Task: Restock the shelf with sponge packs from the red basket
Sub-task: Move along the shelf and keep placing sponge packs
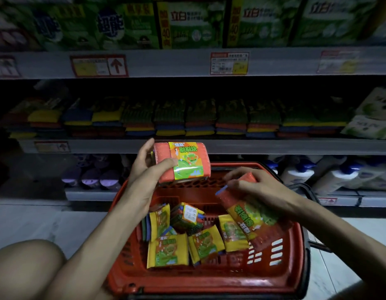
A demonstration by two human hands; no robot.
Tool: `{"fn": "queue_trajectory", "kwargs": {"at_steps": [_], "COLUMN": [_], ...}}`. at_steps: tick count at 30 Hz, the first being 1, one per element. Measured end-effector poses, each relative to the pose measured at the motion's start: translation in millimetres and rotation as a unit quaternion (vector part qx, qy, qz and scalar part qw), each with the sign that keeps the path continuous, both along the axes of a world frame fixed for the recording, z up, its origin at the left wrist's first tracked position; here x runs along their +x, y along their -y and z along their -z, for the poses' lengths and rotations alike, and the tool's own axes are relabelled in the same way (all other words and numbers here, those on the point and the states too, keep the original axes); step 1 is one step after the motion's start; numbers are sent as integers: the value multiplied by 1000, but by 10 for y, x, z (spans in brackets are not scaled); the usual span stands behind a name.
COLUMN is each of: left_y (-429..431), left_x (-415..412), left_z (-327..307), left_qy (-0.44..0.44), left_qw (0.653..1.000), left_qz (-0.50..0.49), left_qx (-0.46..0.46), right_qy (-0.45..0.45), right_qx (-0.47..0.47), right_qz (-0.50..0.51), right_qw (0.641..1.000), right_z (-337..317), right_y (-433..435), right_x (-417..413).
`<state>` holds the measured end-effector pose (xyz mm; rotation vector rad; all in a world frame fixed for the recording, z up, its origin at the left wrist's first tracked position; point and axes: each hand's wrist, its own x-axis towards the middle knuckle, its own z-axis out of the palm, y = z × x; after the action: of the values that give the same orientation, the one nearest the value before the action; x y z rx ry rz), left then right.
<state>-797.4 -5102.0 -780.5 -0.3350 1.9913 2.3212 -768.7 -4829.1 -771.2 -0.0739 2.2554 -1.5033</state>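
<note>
Dim shelf (274, 146) at twelve o'clock; my left hand (147, 169) grips a sponge pack (184, 162), right hand (260, 184) a second pack (251, 212); likely light, squashy, slick: hold sides.

Both curled, holding — left grip (144, 169) raised, right grip (259, 187) lower.

One wide-angle view, worn on the head, sits above and behind both hands and faces forward and down. It is close: the left hand (144, 169) and right hand (252, 182) hold mid-frame, with the forearms entering from the bottom corners. The red basket (209, 286) lies under the hands, and the shelf (187, 146) stands beyond them, seen nearly square-on.
</note>
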Motion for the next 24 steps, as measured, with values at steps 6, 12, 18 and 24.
{"fn": "queue_trajectory", "kwargs": {"at_steps": [6,12,18,24], "left_y": [-68,-180,-409,-787], "left_x": [40,136,190,227], "left_z": [-115,-163,-276,-482], "left_qy": [-22,-31,-34,-26], "left_qw": [999,998,997,991], "left_qz": [27,48,56,72], "left_qx": [-4,-6,-33,-106], "right_qy": [-45,-43,-64,-82], "right_qx": [31,-17,-87,-126], "right_qz": [30,-61,-40,24], "right_qw": [998,997,993,988], "right_z": [-68,-131,-141,-294], "right_y": [-34,-106,-186,-498], "right_x": [51,140,259,315]}}
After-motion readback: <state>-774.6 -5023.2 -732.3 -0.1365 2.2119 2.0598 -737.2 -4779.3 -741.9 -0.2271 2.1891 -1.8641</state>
